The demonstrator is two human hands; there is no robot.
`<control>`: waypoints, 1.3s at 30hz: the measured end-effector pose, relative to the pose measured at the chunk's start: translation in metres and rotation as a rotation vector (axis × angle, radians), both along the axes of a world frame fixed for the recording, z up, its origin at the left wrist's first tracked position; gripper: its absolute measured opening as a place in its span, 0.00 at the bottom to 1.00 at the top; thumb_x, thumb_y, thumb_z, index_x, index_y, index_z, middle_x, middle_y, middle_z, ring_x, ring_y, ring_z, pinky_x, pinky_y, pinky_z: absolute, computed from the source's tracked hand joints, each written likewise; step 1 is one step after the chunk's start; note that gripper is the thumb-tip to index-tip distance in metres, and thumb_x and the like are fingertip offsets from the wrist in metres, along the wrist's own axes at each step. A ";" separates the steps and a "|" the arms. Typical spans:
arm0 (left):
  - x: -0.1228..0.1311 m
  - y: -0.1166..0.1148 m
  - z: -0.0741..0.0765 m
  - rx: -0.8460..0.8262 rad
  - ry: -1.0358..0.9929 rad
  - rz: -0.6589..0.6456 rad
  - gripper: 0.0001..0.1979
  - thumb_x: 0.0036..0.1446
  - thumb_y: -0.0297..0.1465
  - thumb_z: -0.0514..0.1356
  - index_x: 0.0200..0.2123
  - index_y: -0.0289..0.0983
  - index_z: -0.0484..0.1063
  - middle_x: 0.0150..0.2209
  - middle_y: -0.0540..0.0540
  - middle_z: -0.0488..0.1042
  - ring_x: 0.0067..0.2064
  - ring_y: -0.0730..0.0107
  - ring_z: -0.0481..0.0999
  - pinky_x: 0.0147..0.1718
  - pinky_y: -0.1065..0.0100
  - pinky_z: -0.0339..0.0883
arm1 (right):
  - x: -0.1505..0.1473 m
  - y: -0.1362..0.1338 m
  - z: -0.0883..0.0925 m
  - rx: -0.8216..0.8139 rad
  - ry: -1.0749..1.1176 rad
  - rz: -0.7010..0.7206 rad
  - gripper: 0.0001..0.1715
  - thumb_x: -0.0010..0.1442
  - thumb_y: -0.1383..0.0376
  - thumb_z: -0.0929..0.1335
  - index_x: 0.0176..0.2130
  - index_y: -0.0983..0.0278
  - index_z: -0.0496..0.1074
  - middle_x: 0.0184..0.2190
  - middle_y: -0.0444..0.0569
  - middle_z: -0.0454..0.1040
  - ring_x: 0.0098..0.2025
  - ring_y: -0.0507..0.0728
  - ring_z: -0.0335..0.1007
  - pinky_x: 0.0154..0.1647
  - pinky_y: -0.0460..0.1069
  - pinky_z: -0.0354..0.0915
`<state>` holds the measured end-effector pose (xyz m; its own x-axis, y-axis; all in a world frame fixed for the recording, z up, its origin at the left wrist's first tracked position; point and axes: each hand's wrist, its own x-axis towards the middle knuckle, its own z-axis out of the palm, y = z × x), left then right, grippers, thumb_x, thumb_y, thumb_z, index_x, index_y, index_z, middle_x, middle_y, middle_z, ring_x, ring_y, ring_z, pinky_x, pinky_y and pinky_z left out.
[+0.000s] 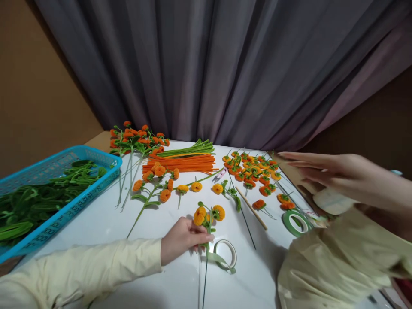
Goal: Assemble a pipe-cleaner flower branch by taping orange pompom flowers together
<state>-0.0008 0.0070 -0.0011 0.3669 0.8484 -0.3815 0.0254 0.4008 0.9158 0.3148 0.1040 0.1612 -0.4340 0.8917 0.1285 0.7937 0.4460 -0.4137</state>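
Observation:
My left hand (pixel 186 238) pinches the stem of a small yellow-orange pipe-cleaner flower sprig (pixel 219 212) near the front middle of the table. A long dark wire stem runs down from it. Just right of the sprig, a roll of pale green floral tape (pixel 236 253) stands on the table, its loose strip reaching to the stem. High at the right, my right hand (pixel 334 169) is raised with the fingers stretched out and nothing in them. Below it lie another roll of green tape (pixel 285 221) and a bunch of loose orange and yellow flower heads (pixel 254 169).
A blue plastic basket (pixel 96 189) of green leaves stands at the left. Orange pipe cleaners (pixel 180 164) and finished orange flower stems (pixel 131 135) lie at the back. A wooden stick (pixel 252 209) and small pink snips (pixel 220 175) lie right of centre. A curtain (pixel 193 64) hangs behind.

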 end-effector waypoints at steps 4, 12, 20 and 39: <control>0.001 0.001 -0.001 0.002 -0.020 0.013 0.13 0.40 0.36 0.65 0.19 0.31 0.69 0.17 0.52 0.66 0.19 0.79 0.61 0.18 0.74 0.54 | -0.079 0.043 -0.034 -0.320 -0.301 0.252 0.23 0.55 0.60 0.64 0.50 0.65 0.70 0.40 0.50 0.76 0.34 0.58 0.74 0.33 0.48 0.69; 0.002 0.002 -0.004 -0.030 -0.032 0.044 0.14 0.38 0.36 0.66 0.19 0.31 0.70 0.16 0.52 0.66 0.18 0.79 0.61 0.17 0.74 0.55 | -0.160 0.064 -0.113 -0.308 -0.434 0.390 0.17 0.42 0.76 0.66 0.35 0.66 0.76 0.30 0.49 0.76 0.31 0.55 0.70 0.29 0.44 0.62; -0.002 0.004 -0.008 -0.059 -0.042 0.026 0.16 0.38 0.38 0.67 0.21 0.30 0.72 0.16 0.52 0.67 0.16 0.80 0.62 0.16 0.74 0.56 | -0.146 0.062 -0.091 -0.274 -0.371 0.528 0.19 0.47 0.80 0.59 0.33 0.66 0.74 0.33 0.49 0.75 0.35 0.54 0.71 0.36 0.43 0.64; -0.005 0.004 -0.012 -0.016 -0.034 -0.016 0.17 0.38 0.40 0.66 0.23 0.29 0.74 0.18 0.50 0.69 0.18 0.78 0.63 0.17 0.74 0.57 | -0.105 -0.006 -0.026 0.031 0.025 0.324 0.15 0.56 0.56 0.63 0.42 0.57 0.64 0.35 0.51 0.72 0.33 0.60 0.70 0.27 0.50 0.69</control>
<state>-0.0060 0.0113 -0.0126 0.3933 0.8362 -0.3822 0.0007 0.4154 0.9096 0.2094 0.0977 0.1355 -0.6909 0.7033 0.1674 0.5983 0.6862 -0.4138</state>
